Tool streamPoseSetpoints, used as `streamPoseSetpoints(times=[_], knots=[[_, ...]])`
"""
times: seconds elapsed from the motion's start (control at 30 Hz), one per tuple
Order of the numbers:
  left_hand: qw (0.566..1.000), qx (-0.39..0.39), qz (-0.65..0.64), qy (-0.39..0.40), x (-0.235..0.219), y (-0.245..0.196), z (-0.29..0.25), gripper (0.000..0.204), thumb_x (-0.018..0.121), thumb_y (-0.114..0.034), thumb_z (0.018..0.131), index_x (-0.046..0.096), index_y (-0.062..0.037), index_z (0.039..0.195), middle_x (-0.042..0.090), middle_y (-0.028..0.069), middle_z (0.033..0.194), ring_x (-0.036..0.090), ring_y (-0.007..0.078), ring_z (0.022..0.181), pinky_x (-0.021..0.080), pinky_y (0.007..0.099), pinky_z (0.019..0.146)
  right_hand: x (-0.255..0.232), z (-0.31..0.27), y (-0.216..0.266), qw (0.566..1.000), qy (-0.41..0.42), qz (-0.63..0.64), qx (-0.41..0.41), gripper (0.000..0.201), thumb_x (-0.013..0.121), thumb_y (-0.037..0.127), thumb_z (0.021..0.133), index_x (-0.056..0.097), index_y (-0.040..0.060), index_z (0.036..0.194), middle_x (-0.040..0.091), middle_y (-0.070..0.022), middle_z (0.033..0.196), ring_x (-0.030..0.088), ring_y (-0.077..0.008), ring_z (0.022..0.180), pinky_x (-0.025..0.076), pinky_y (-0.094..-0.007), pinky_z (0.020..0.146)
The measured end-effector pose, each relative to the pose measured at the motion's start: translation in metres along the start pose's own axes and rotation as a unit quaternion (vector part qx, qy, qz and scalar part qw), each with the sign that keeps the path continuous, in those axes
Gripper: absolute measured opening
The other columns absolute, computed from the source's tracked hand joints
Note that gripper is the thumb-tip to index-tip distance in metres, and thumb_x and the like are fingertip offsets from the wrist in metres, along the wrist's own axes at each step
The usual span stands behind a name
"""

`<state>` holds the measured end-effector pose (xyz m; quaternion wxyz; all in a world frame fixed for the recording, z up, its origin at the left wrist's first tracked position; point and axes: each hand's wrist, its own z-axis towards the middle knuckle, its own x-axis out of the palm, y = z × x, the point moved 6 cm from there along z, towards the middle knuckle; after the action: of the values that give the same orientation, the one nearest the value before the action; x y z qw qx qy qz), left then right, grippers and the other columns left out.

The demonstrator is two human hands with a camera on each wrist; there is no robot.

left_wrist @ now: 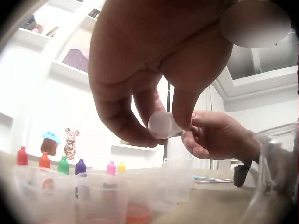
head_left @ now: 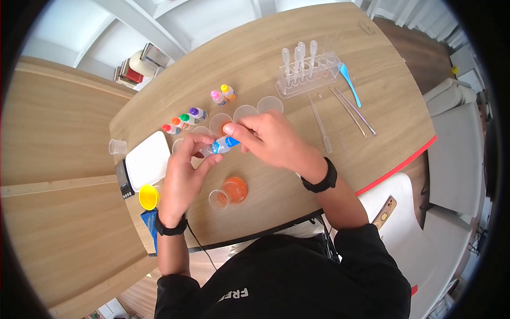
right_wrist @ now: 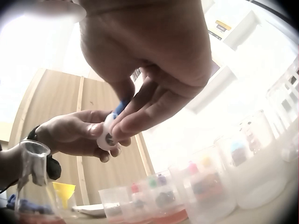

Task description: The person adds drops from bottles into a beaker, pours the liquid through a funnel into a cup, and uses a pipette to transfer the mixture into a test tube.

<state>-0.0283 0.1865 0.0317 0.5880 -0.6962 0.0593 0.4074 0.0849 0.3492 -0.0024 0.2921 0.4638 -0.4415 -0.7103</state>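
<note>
A small clear dropper bottle point(head_left: 219, 146) with a blue label and blue cap point(head_left: 232, 141) is held between both hands above the plastic cups. My left hand point(head_left: 183, 178) grips the bottle's body between fingers and thumb; in the left wrist view the round base of the bottle point(left_wrist: 160, 125) faces the camera. At the other end, my right hand point(head_left: 276, 141) pinches the blue cap with thumb and fingers. Beneath the hands stands a row of clear cups point(head_left: 245, 111), one of them with orange liquid. Nearer the body is a glass flask point(head_left: 235, 190) holding orange liquid.
Several colour-capped bottles point(head_left: 198, 113) stand behind the cups. A white scale point(head_left: 147, 159) and a yellow funnel point(head_left: 149, 197) sit left. At right are a clear rack point(head_left: 308, 85) with pipettes, a blue spoon point(head_left: 349, 85), thin rods point(head_left: 355, 110) and a loose pipette point(head_left: 320, 123).
</note>
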Motion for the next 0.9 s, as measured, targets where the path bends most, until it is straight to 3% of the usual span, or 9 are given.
streamPoseSetpoints(times=[0.1,0.2,0.3,0.4,0.5,0.6,0.7,0.8,0.9], knots=[[1.000,-0.023,-0.007,-0.007,0.000,0.003,0.001,0.033,0.082,0.001,0.096,0.062,-0.0031,0.122,0.080,0.0101,0.124,0.070,0.0171,0.104,0.052,0.0318,0.091,-0.003,-0.003,0.010,0.994,-0.073,0.046,-0.072,0.026,0.074,0.024,0.106,0.073,-0.0008,0.101,0.071,-0.0113,0.070,0.065,-0.0132,0.058,0.045,-0.0306,0.054],[0.999,-0.024,-0.018,-0.010,-0.003,0.005,0.001,0.032,0.081,0.001,0.096,0.062,-0.0034,0.122,0.080,0.0099,0.124,0.071,0.0167,0.106,0.052,0.0316,0.091,0.002,-0.001,0.006,0.996,-0.030,0.064,-0.055,0.030,0.074,0.028,0.106,0.075,-0.0014,0.101,0.069,-0.0119,0.069,0.061,-0.0155,0.054,0.043,-0.0324,0.053],[1.000,-0.023,-0.018,-0.011,-0.004,0.005,-0.001,0.033,0.081,0.001,0.096,0.062,-0.0034,0.122,0.080,0.0098,0.124,0.071,0.0161,0.106,0.052,0.0314,0.091,0.002,-0.001,0.003,0.999,-0.007,-0.007,-0.031,0.028,0.075,0.027,0.105,0.076,-0.0013,0.106,0.069,-0.0126,0.069,0.058,-0.0160,0.052,0.042,-0.0332,0.052],[0.999,-0.023,-0.021,-0.011,-0.004,0.007,-0.001,0.033,0.082,0.000,0.096,0.063,-0.0033,0.122,0.080,0.0095,0.123,0.070,0.0156,0.105,0.052,0.0312,0.091,0.001,-0.001,0.008,0.998,-0.023,0.009,-0.058,0.028,0.075,0.027,0.105,0.076,-0.0010,0.101,0.066,-0.0132,0.067,0.057,-0.0167,0.052,0.042,-0.0332,0.052],[1.000,-0.017,-0.020,-0.010,-0.004,0.009,-0.001,0.033,0.082,-0.001,0.095,0.064,-0.0029,0.122,0.079,0.0088,0.120,0.070,0.0159,0.103,0.052,0.0313,0.091,0.004,0.000,-0.001,0.996,0.039,-0.078,0.002,0.027,0.075,0.026,0.105,0.076,-0.0001,0.101,0.067,-0.0132,0.068,0.058,-0.0170,0.052,0.042,-0.0330,0.052],[0.999,-0.014,-0.025,-0.013,-0.004,0.008,0.000,0.033,0.083,-0.002,0.094,0.064,-0.0025,0.121,0.078,0.0078,0.117,0.070,0.0165,0.102,0.053,0.0321,0.091,0.003,0.000,0.008,0.993,-0.064,0.051,-0.080,0.027,0.076,0.024,0.104,0.076,-0.0004,0.094,0.065,-0.0124,0.064,0.055,-0.0167,0.050,0.041,-0.0335,0.051],[0.999,-0.013,-0.027,-0.013,-0.005,0.006,0.000,0.035,0.085,-0.003,0.094,0.065,-0.0021,0.122,0.077,0.0075,0.116,0.070,0.0173,0.101,0.055,0.0329,0.091,0.002,0.001,0.005,0.997,0.041,-0.065,-0.005,0.022,0.079,0.021,0.102,0.076,-0.0003,0.100,0.069,-0.0113,0.068,0.058,-0.0159,0.054,0.046,-0.0317,0.054],[0.999,-0.012,-0.029,-0.014,-0.006,0.011,0.001,0.036,0.086,-0.004,0.093,0.065,-0.0019,0.122,0.077,0.0078,0.118,0.070,0.0178,0.101,0.056,0.0333,0.092,0.004,0.000,0.009,0.993,-0.070,0.058,-0.071,0.023,0.080,0.021,0.102,0.075,-0.0004,0.095,0.069,-0.0092,0.068,0.061,-0.0138,0.057,0.048,-0.0291,0.056],[0.998,0.012,-0.061,-0.026,-0.006,0.014,0.002,0.034,0.085,-0.006,0.094,0.065,-0.0023,0.122,0.078,0.0092,0.115,0.072,0.0217,0.100,0.057,0.0356,0.090,0.010,0.000,-0.009,0.997,0.031,-0.065,-0.007,0.028,0.082,0.030,0.099,0.077,0.0030,0.103,0.069,-0.0118,0.068,0.063,-0.0201,0.054,0.046,-0.0352,0.053]])
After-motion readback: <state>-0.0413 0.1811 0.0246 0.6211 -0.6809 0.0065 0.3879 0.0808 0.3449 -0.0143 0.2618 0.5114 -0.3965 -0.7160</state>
